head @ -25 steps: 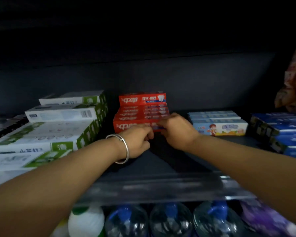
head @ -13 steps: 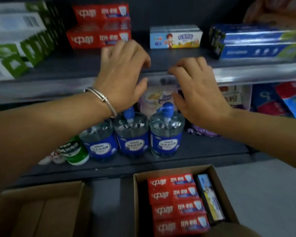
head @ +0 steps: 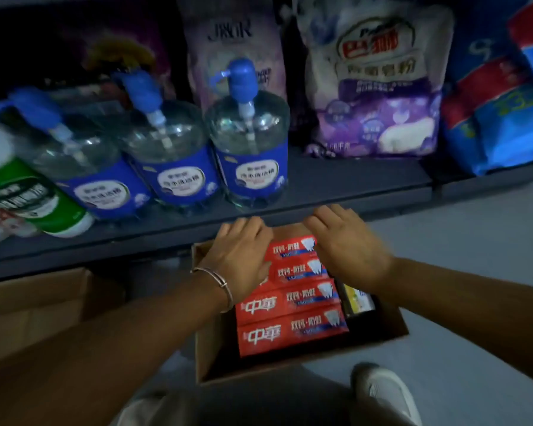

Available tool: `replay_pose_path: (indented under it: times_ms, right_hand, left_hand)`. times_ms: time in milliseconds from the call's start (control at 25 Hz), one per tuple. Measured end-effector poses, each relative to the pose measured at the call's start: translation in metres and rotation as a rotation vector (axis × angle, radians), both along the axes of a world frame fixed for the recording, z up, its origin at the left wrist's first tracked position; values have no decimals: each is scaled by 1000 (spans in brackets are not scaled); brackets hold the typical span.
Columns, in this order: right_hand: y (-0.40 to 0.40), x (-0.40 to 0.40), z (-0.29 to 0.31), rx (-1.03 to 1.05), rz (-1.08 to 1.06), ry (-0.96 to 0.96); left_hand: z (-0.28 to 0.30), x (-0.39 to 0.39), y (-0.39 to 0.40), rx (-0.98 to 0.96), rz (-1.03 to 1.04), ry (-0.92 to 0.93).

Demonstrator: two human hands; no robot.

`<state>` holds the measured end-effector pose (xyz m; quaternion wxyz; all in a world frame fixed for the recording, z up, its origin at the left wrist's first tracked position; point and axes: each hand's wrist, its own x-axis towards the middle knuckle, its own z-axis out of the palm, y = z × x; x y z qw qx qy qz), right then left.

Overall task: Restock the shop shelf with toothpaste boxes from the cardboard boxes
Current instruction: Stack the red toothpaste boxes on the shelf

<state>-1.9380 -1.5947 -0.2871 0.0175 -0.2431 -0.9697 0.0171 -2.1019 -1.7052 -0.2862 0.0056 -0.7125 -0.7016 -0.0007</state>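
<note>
While both hands are lowered over the stock but grip nothing yet, several faults are possible. At far left, the second cardboard box [head: 34,305] lies beside the working area and plays no part. The left hand [head: 243,256], fingers extended and relaxed, rests over the upper red toothpaste boxes [head: 293,302], which lie stacked flat inside the open cardboard box [head: 206,342] on the floor below the bottom shelf [head: 351,186]. The right hand [head: 348,244], equally flat and empty, covers the stack's right edge. A grip taken across several cartons at once could let the lower ones slip and fall back. Raising the load carelessly risks striking the pump bottles [head: 250,142] near the shelf edge. The yellow carton [head: 356,298], wedged beside the stack, may be dragged out too.
</note>
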Motion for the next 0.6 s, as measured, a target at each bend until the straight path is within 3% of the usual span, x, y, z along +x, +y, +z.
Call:
replay_pose_path:
  times_ms: [80,240,480,600]
  right_hand:
    - [-5,7,-21,-146,-45,-98]
    - [-16,8,-64,-199,-59,-242]
    - [-27,-1,-83,-184,-165,-325]
    - [-34,-9,-85,-209,-189,-330]
  left_hand:
    - [-23,5,-8,-127,108,13]
    - [-66,10,-18,-344,250,38]
    - [-92,18,-27,-396,435,-149]
    - [-97,14,-32,-389,437,-129]
